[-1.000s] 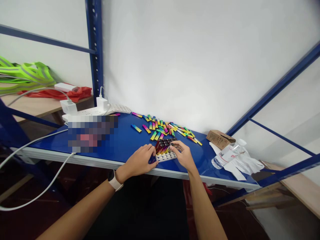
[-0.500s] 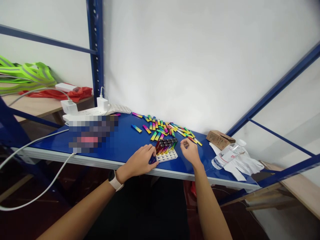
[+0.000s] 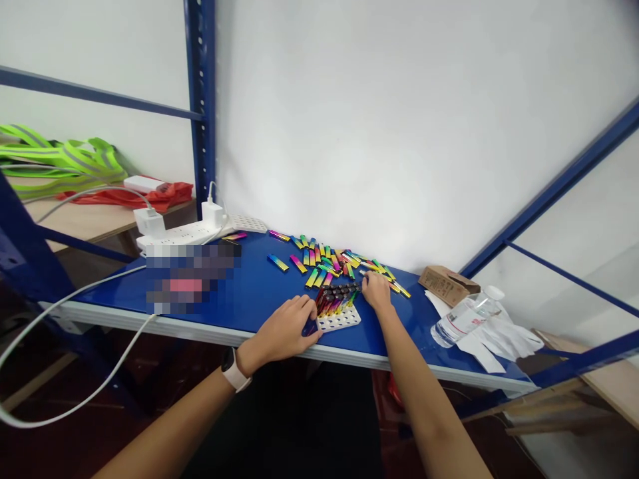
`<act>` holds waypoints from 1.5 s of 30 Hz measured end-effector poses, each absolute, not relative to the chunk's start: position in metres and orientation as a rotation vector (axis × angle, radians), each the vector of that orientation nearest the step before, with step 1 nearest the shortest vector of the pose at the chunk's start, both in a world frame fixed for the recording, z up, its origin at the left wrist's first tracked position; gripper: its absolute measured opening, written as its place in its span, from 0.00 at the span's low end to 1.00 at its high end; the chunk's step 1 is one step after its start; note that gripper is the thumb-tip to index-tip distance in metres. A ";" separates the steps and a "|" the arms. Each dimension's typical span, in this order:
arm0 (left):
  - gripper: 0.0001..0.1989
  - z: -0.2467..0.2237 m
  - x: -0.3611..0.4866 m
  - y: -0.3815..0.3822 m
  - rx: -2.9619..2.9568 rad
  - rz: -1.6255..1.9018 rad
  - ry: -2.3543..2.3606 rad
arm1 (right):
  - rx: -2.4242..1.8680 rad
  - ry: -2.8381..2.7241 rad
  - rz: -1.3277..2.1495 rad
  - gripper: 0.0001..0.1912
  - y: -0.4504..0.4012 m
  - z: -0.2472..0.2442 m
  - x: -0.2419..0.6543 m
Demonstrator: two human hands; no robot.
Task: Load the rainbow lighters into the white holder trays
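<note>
A white perforated tray (image 3: 345,319) sits near the table's front edge. Upright rainbow-coloured metallic lighters (image 3: 335,301) with dark tops fill its rear rows, while front holes show bare. My left hand (image 3: 285,327) is closed on the tray's left end, thumb in front and fingers behind. Just beyond the tray's right rear corner, my right hand (image 3: 378,291) has its fingers bent together beside the loose pile; its fingertips are partly hidden, and what they hold cannot be made out. Several loose rainbow lighters (image 3: 313,277) lie scattered behind the tray.
On the right are a cardboard box (image 3: 446,283), a clear water bottle (image 3: 462,319) and white paper-like material (image 3: 509,339). A white power strip (image 3: 174,238) with chargers and another perforated tray (image 3: 249,223) stand back left. A cable (image 3: 112,379) loops off the front edge. Blue posts frame the table.
My right hand has moved forward to the loose lighters at the back of the tray. My left hand keeps its hold on the tray. The view has shifted slightly.
</note>
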State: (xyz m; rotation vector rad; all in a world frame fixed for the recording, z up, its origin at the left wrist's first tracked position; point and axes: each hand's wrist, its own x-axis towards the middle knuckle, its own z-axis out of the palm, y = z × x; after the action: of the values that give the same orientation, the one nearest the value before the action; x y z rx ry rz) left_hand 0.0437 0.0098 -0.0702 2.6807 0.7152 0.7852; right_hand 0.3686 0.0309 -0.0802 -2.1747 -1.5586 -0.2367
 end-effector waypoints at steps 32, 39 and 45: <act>0.11 -0.069 0.044 0.013 2.690 0.793 0.685 | -1.235 -0.779 0.702 0.29 -0.062 -0.090 0.299; 0.10 -0.069 0.044 0.012 2.679 0.823 0.674 | -1.290 -0.816 0.704 0.24 -0.064 -0.086 0.294; 0.10 -0.069 0.044 0.012 2.668 0.834 0.666 | -1.315 -0.857 0.664 0.25 -0.067 -0.085 0.293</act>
State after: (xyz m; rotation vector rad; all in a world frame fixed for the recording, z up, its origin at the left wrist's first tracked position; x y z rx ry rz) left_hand 0.0442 0.0125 -0.0695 2.6680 0.6657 0.8337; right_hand 0.2935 -0.0666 -0.0855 -1.3154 -0.8571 0.6643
